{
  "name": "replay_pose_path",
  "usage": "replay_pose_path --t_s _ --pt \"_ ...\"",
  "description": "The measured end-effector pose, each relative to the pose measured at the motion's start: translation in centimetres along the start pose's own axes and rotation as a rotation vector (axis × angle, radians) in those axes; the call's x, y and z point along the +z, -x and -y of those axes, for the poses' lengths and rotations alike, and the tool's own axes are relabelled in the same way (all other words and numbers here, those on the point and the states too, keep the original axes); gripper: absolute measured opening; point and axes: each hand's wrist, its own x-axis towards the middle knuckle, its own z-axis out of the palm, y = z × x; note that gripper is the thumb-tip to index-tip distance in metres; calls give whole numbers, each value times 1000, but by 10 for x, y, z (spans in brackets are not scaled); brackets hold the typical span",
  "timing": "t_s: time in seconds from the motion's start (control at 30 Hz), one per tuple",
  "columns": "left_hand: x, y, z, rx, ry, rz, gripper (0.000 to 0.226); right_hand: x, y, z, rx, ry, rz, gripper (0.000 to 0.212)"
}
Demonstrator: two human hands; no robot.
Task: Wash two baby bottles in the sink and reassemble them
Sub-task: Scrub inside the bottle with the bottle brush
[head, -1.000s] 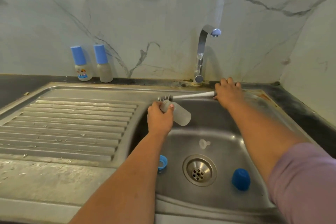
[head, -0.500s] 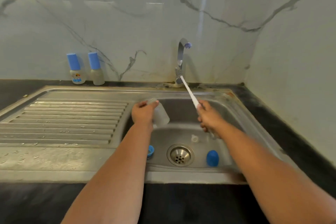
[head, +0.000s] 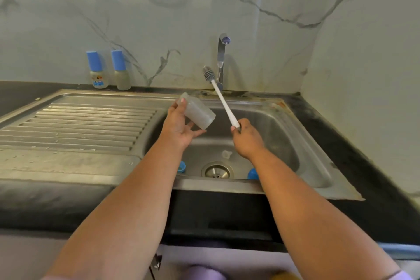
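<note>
Left hand (head: 179,128) holds one bottle (head: 197,112); right hand (head: 246,141) grips one brush (head: 221,95); two capped bottles (head: 96,70) behind.

Marble-veined wall (head: 250,18) rises behind a dark countertop (head: 363,166) and ribbed drainboard (head: 79,125)

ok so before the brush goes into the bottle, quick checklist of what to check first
1. Bottle held: ok, the left hand grips it over the sink.
2. Brush held: ok, the right hand grips the handle end.
3. Brush head lined up with the bottle mouth: not ok, the head points up toward the tap.
4. Bottle mouth facing the brush: cannot tell which end is open.
5. Water running: not ok, no stream visible.
6. Loose parts clear of the drain: ok, blue cap and ring lie beside it.
</note>
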Motion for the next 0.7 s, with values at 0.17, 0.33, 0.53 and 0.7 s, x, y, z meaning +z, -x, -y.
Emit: replay_pose_path --t_s 0.17,0.33,0.53,0.7 --pt "-19 -13 -8 -84 17 -55 56 7 5 5 -51 -138 -61 35" --pt "-16 -6 -11 -133 -76 -46 27 7 7 16 -166 -92 -34 50" --pt "-7 -18 -13 -65 -41 -44 25 3 6 15 -141 -175 60 43" --pt "-15 -34 -11 98 -209 -127 46 3 10 16 -88 -292 179 37"
